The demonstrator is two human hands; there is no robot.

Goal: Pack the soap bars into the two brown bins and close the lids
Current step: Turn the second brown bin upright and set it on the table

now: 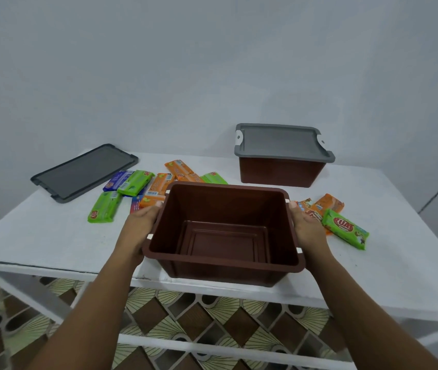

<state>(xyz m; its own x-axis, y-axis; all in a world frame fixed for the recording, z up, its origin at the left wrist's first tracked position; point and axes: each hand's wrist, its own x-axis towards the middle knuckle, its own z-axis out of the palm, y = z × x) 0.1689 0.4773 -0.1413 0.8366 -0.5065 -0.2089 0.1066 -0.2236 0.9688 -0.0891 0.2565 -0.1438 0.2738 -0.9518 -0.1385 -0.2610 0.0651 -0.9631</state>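
An empty brown bin (223,271) with no lid sits at the table's front edge. My left hand (139,225) grips its left wall and my right hand (304,227) grips its right wall. Behind it lie several wrapped soap bars: green (104,206), blue (117,180) and orange (176,166) ones on the left, and a green bar (346,232) with orange bars (328,202) on the right. A second brown bin (279,172) stands at the back right with a grey lid (282,141) shut on it. A loose grey lid (84,170) lies flat at the back left.
The white table (52,236) stands against a pale wall. Its front edge runs just under the open bin. Below are white frame bars (212,348) and a patterned floor.
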